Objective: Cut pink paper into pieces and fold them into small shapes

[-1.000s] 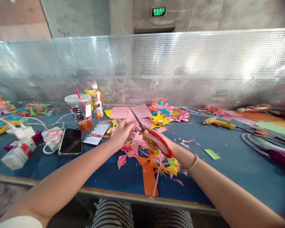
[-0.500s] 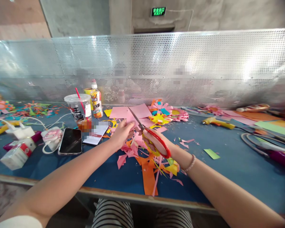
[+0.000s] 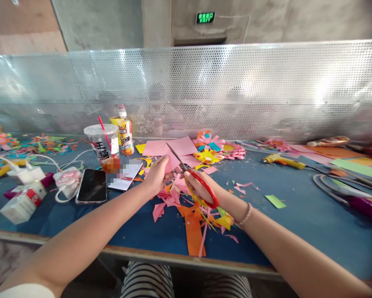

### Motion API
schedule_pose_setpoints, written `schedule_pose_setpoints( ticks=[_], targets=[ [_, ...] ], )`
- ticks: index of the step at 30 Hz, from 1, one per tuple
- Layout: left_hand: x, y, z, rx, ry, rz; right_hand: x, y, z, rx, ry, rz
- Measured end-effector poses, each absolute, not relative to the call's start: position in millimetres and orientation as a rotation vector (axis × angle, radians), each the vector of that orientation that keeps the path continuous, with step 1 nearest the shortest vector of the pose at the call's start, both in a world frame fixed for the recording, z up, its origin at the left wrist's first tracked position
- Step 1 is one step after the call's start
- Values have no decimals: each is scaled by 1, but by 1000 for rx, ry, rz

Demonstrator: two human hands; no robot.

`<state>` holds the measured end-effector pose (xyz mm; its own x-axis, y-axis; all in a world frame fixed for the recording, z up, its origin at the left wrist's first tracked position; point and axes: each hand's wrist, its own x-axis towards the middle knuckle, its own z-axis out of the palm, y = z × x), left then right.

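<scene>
My left hand (image 3: 157, 176) pinches a small piece of pink paper (image 3: 172, 161) between thumb and fingers. In my right hand (image 3: 199, 186) are scissors (image 3: 208, 188) with red and yellow handles, their blades pointing up and to the left beside that paper. Whether the blades touch it I cannot tell. Larger pink sheets (image 3: 154, 147) lie just behind both hands. Below them is a heap of pink scraps (image 3: 170, 198) with an orange strip (image 3: 194, 231) and yellow bits (image 3: 225, 221). Paper flowers (image 3: 209, 156) rest to the right of the sheets.
On the left stand a drink cup (image 3: 102, 145) with a red straw and a bottle (image 3: 125, 134). Nearer lie a phone (image 3: 92, 186), a charger (image 3: 68, 181) and a small box (image 3: 23, 203). A yellow glue gun (image 3: 283, 160) lies on the right. A perforated metal screen (image 3: 266, 82) borders the table's back.
My right hand and the scissors have shifted slightly left, closer to my left hand. The pink piece now shows more plainly above my left fingers.
</scene>
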<state>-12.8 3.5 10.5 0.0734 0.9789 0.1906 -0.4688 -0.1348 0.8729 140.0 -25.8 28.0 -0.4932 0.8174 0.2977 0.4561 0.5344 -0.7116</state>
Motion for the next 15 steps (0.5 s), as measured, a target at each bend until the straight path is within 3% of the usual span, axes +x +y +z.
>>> schedule_pose_setpoints(
  ticks=[8,15],
  targets=[
    [-11,-1,14,1040,709,1403,146,-25,25,-851,-2029,1200],
    [-9,-4,16,998,777,1411,147,-24,26,-847,-2014,1201]
  ],
)
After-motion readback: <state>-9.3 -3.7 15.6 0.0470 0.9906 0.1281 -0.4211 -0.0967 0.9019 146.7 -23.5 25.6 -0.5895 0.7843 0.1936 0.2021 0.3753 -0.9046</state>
